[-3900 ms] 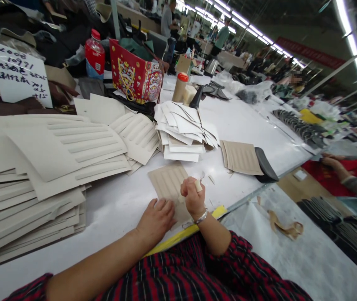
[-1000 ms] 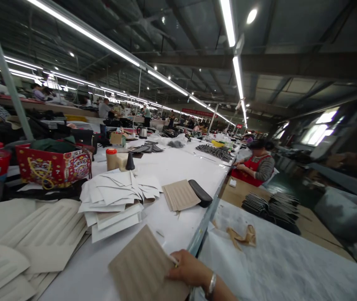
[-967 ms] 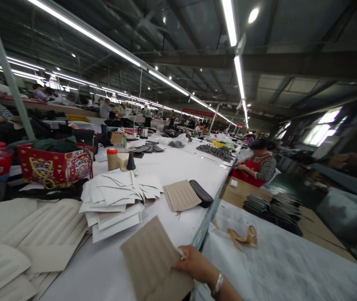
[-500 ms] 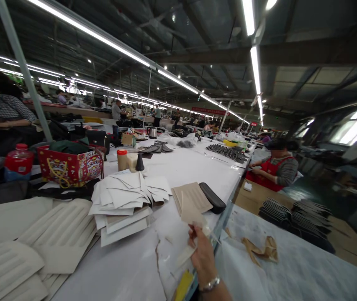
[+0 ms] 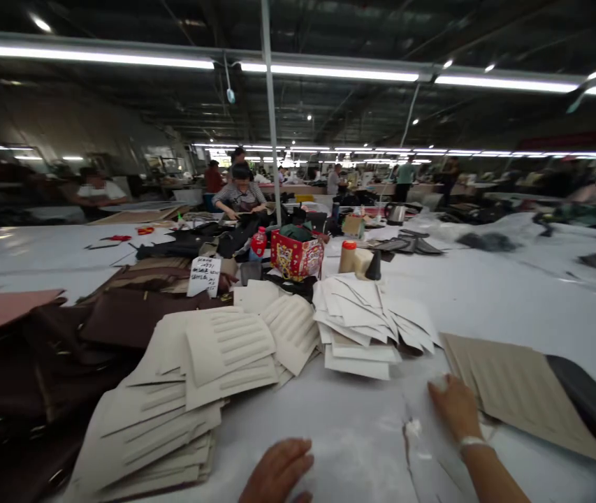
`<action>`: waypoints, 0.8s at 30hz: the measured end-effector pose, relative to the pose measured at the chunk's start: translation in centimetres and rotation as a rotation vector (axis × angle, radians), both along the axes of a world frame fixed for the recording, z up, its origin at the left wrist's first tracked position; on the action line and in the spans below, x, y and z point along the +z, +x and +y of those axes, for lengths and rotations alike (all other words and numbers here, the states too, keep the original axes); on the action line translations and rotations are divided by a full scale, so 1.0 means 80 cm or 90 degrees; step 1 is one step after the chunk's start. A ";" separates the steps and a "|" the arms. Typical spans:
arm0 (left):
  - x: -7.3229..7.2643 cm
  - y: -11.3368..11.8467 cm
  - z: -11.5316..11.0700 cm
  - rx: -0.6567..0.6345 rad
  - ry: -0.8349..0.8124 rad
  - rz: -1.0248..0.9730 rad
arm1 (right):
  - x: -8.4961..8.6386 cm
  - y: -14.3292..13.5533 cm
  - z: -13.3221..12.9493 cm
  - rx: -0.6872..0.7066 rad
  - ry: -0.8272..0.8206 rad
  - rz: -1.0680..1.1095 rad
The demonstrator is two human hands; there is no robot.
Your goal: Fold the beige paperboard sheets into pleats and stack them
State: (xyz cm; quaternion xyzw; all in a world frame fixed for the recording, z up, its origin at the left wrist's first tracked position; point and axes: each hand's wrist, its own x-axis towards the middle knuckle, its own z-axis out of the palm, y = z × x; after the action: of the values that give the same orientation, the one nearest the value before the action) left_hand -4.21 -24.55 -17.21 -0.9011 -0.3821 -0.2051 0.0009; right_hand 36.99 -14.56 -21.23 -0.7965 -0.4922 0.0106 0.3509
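Note:
My left hand (image 5: pixel 279 474) is at the bottom edge, low over the white tabletop (image 5: pixel 329 433), its fingers stretched out and holding nothing visible. To its right my right hand (image 5: pixel 455 412), with a band at the wrist, reaches down to the tabletop. Its thumb and fingers look apart, with a pale patch between them too blurred to name. Right beside that hand lies a beige panel with raised ridges (image 5: pixel 518 384), partly over a black padded piece (image 5: pixel 585 391). Left of my hands are stacked cream ridged panels (image 5: pixel 229 342); ahead is a pile of white sheets (image 5: pixel 353 307).
Behind the piles stand a red patterned box (image 5: pixel 298 255), a red-capped jar (image 5: pixel 348 256) and a black cone (image 5: pixel 374 265). Dark brown bags (image 5: pixel 124 314) cover the left, with a handwritten note (image 5: pixel 204 276). A co-worker (image 5: pixel 241 192) sits across the table.
The view has swung left. My left hand has come into view. My right hand, earlier raised with a thin pale strip in its fingers, is now down by the beige panel.

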 end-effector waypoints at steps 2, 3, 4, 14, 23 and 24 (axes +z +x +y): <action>0.022 -0.018 0.038 0.035 0.088 0.040 | -0.029 0.015 -0.009 0.001 -0.034 -0.136; 0.035 -0.027 0.060 0.068 0.119 0.076 | -0.037 0.017 -0.013 0.007 -0.041 -0.184; 0.049 -0.038 0.083 0.127 0.133 0.118 | -0.039 0.015 -0.017 0.018 -0.040 -0.221; 0.092 -0.082 0.174 0.314 0.018 0.349 | 0.024 -0.161 -0.094 0.338 0.073 0.120; 0.107 -0.098 0.101 0.022 0.205 0.099 | 0.081 -0.290 -0.090 0.402 -0.280 1.112; 0.088 -0.090 0.075 -0.010 0.189 0.034 | 0.085 -0.290 -0.090 0.442 -0.287 1.170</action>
State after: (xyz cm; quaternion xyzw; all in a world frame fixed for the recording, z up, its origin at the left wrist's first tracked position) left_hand -11.38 -18.55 -10.20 -0.8991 -0.3403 -0.2355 0.1430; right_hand 13.80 -21.78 -14.46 -0.3402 -0.2222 0.8150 0.4132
